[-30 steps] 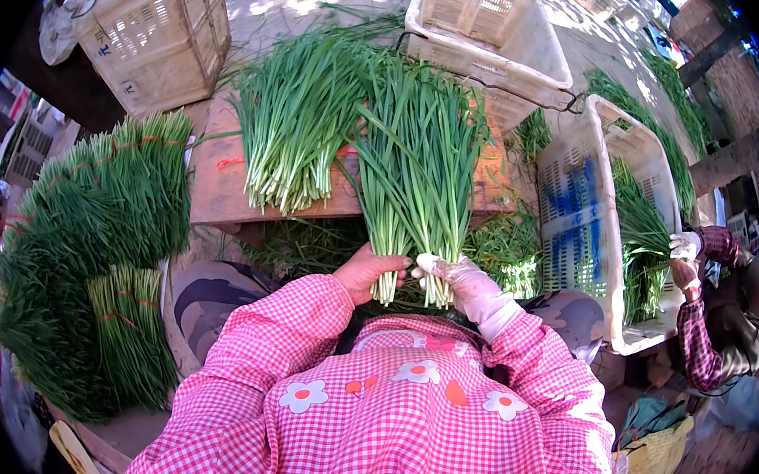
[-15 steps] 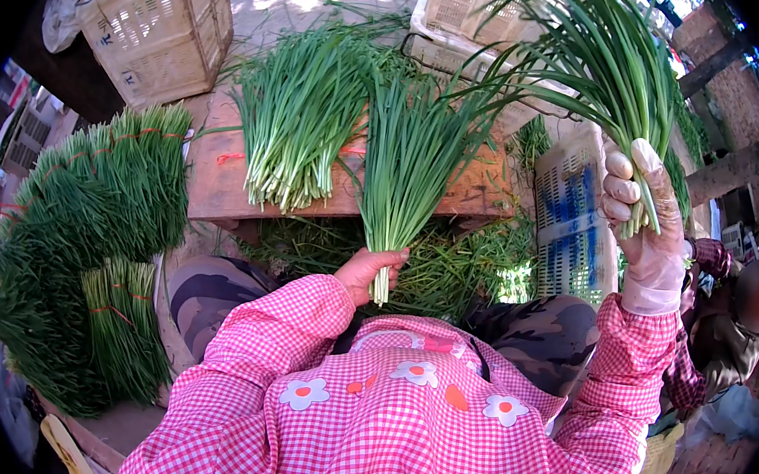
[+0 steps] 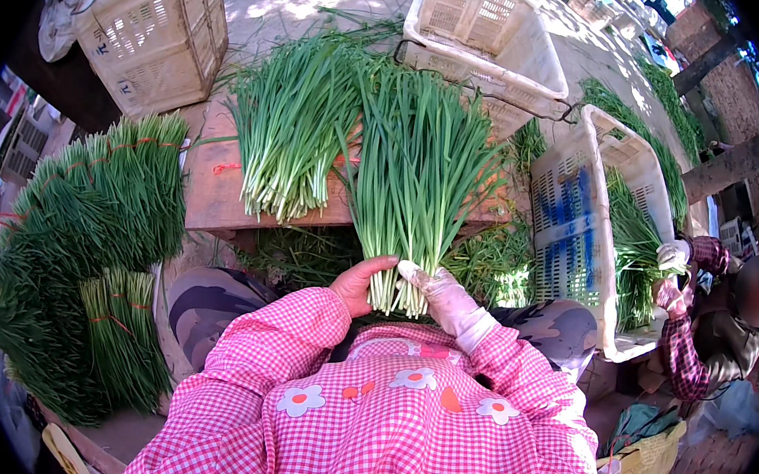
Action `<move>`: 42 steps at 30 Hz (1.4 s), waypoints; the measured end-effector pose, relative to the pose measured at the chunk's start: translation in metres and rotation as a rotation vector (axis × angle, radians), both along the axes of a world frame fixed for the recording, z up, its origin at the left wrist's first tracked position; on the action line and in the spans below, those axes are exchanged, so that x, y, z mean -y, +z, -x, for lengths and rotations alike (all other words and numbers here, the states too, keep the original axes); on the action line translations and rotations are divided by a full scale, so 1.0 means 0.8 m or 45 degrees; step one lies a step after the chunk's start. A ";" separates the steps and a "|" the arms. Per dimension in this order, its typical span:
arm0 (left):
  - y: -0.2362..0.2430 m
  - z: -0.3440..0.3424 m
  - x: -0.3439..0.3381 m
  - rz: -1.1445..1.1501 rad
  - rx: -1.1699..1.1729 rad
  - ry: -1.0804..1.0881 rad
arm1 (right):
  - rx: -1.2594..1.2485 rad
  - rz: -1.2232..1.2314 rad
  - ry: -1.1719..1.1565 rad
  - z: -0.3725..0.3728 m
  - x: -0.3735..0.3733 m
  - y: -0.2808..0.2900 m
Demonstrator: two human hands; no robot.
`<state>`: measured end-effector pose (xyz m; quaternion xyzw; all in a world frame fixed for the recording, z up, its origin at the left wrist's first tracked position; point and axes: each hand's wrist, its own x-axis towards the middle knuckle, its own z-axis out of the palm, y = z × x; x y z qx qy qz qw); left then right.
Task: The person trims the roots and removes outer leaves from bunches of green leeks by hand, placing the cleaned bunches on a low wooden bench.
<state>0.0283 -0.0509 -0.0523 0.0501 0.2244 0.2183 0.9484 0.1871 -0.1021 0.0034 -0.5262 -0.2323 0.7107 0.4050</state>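
My bare left hand (image 3: 359, 286) is closed round the pale stem ends of a bunch of garlic chives (image 3: 376, 210). Right beside it my gloved right hand (image 3: 439, 298) grips a second bunch of chives (image 3: 433, 207) by its lower stems. The two bunches lie side by side, with their green leaves fanned out away from me over the low wooden table (image 3: 220, 207). To their left on that table rests a loose pile of chives (image 3: 294, 130), cut ends toward me. A red tie (image 3: 226, 168) shows next to the pile.
Tied chive bundles (image 3: 84, 211) are stacked at my left. Plastic crates stand at the far left (image 3: 149, 36), beyond the table (image 3: 485, 61) and at the right (image 3: 570, 227). A co-worker (image 3: 705, 329) handles chives in the right crate. Loose leaves (image 3: 297, 252) lie under the table.
My right hand has come down from the raised upper right, bringing its bunch of chives against the one in my left hand. The right crate and the co-worker's hands are now uncovered.
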 end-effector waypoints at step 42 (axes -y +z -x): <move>0.113 0.025 -0.028 -0.841 -0.329 -0.409 | 0.107 -0.387 -0.201 -0.117 -0.092 0.137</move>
